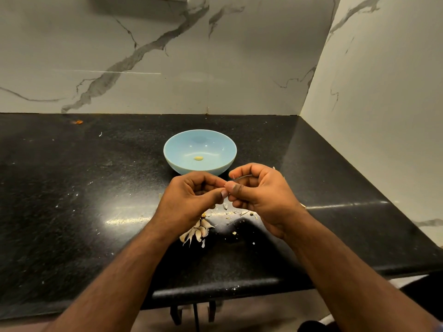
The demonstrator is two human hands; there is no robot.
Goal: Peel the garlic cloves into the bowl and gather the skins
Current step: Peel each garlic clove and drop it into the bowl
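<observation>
Countertop (72,200) of black stone carries a blue bowl (200,152) holding one peeled clove (198,158). Just before it the left hand (191,200) and right hand (261,195) meet, fingers curled, pinching something too hidden to name, probably a clove mid-peel. Unpeeled cloves (197,231) lie beneath the left wrist, skin scraps (239,213) nearby. Next, likely, stripping skin and dropping the clove in.

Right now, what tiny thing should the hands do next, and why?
Probably keep pulling the skin off the clove. Both hands, left and right, pinch something small together just in front of the blue bowl, though the fingers hide it. Only one peeled clove lies in the bowl, and unpeeled cloves wait on the counter.
</observation>
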